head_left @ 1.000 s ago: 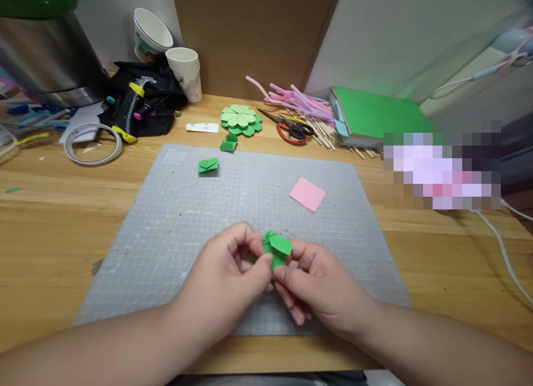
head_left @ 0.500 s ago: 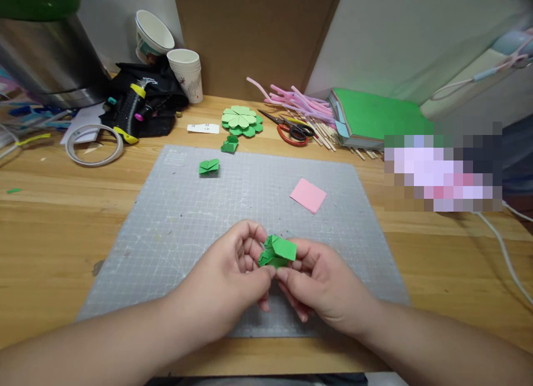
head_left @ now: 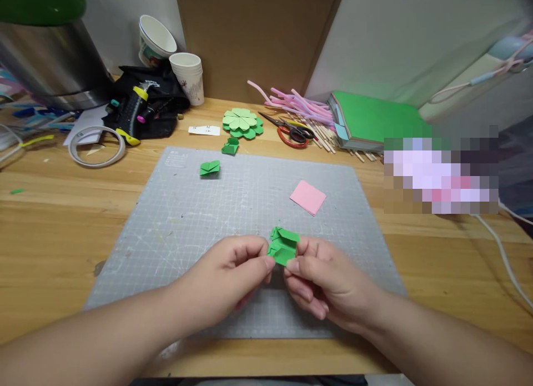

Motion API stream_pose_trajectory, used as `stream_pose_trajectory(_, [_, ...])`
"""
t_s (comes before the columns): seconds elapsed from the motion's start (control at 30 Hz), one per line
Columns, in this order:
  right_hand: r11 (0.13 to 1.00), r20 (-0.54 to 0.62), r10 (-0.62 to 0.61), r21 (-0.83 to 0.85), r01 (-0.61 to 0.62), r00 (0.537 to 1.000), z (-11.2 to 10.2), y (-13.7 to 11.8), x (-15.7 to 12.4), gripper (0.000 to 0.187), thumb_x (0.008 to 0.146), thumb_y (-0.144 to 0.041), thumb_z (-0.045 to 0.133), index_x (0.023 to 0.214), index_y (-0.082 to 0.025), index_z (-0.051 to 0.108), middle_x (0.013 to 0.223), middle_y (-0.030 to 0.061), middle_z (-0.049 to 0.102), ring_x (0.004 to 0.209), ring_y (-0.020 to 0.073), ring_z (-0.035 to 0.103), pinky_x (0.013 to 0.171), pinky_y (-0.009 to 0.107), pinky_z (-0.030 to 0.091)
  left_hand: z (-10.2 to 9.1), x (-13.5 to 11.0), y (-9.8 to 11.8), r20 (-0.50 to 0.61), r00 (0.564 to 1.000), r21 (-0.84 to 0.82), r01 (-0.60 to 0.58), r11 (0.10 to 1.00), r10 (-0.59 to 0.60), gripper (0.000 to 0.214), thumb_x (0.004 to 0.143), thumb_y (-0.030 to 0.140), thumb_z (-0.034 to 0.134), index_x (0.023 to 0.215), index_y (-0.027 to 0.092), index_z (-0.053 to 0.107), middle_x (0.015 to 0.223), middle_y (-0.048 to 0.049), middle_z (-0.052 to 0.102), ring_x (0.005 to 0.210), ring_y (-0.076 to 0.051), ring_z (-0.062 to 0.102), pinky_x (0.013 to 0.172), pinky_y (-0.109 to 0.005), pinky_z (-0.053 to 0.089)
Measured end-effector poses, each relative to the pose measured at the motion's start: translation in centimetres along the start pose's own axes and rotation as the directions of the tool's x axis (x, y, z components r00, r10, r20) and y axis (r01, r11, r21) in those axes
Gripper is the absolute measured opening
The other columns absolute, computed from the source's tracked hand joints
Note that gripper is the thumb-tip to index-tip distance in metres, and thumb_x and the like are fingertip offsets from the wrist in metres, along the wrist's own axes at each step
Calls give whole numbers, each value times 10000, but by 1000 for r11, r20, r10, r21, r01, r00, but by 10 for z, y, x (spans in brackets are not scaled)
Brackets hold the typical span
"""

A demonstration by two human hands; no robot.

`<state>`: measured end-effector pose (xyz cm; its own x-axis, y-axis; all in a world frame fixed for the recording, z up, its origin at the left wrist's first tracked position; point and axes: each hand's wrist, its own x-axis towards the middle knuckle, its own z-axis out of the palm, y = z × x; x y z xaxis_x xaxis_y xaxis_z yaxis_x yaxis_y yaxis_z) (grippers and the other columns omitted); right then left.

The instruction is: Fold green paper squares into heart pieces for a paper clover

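Between my two hands is a small piece of folded green paper [head_left: 283,247], its flaps partly raised over a hollow middle. My left hand [head_left: 239,266] pinches its left lower edge between thumb and curled fingers. The right edge is gripped by my right hand [head_left: 322,272], thumb in front and fingers behind. Both hands hover over the grey cutting mat [head_left: 166,236]. On the mat lie a pink paper square [head_left: 308,197] and a green folded piece [head_left: 210,168]. Another green folded piece [head_left: 230,146] rests at the mat's far edge.
Behind the mat are green paper leaves [head_left: 241,122], scissors [head_left: 293,131], pink pipe cleaners [head_left: 295,104], wooden sticks [head_left: 322,136] and a green book [head_left: 378,116]. A tape roll [head_left: 96,161], a yellow-black tool [head_left: 133,114] and paper cups [head_left: 187,78] stand at the left.
The green paper has turned and its flaps now stand wider apart, showing its inside. My left fingers have curled in to pinch its edge; both hands stay close together.
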<state>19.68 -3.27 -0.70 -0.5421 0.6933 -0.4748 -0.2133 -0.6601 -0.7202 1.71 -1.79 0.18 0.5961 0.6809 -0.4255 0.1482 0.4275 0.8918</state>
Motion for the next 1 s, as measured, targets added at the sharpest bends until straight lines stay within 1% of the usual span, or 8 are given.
stream_pose_trajectory(0.2, [1000,49,14,-3,-14,999,3,0,-1,135,758,-269,598,729,-178,502,420,-94,476,269,17,313,296,131,204,1,0,2,11,999,12,-54,998,54,252,847,326,447,639,185,469,544,67,366,449,-69,292,420,-202,232])
stream_pose_trajectory(0.47, [999,58,44,-1,-44,997,3,3,-3,91,775,-229,576,762,-185,498,432,-92,501,271,15,342,293,101,237,0,3,3,59,983,8,-173,985,172,234,817,293,465,620,172,492,570,59,372,565,-97,330,589,-238,325])
stream_pose_trajectory(0.6, [997,59,41,-65,-37,997,3,1,-4,124,793,-233,591,760,-184,482,448,-91,506,291,17,388,305,85,269,0,4,2,53,985,-30,-165,986,166,242,810,285,484,595,174,497,554,59,383,560,-99,344,595,-237,338])
stream_pose_trajectory(0.67, [994,100,33,-108,-23,994,2,1,-4,169,788,-272,628,773,-179,488,500,-75,532,335,29,452,329,90,334,0,3,3,88,985,-87,-139,986,147,229,802,279,494,602,173,528,526,63,398,518,-93,331,577,-237,345])
stream_pose_trajectory(0.77, [999,221,-14,-31,22,975,-1,1,-4,320,810,-478,581,837,-166,513,595,-27,572,405,66,537,354,130,406,-1,3,5,171,975,-176,-109,978,139,220,781,224,494,573,178,551,453,78,396,421,-77,293,562,-242,375])
stream_pose_trajectory(0.87, [998,267,-54,36,46,962,-2,6,-2,423,878,-574,424,859,-159,506,618,15,612,432,86,579,359,136,417,0,3,5,254,957,-171,-95,981,137,229,784,194,465,590,178,585,485,32,542,466,-114,481,622,-270,430])
stream_pose_trajectory(0.93, [1000,252,-29,9,27,967,-2,10,0,364,911,-523,415,857,-169,479,606,17,632,438,92,600,366,131,430,2,3,4,242,961,-127,-106,986,134,242,797,190,460,589,177,582,543,2,616,566,-146,585,658,-279,452])
stream_pose_trajectory(1.0, [1000,207,-10,-6,12,978,-1,13,2,310,913,-485,450,854,-180,454,600,9,645,430,93,608,365,127,437,4,2,2,195,970,-70,-137,988,148,268,817,194,457,568,177,553,561,-4,627,609,-151,610,668,-276,460])
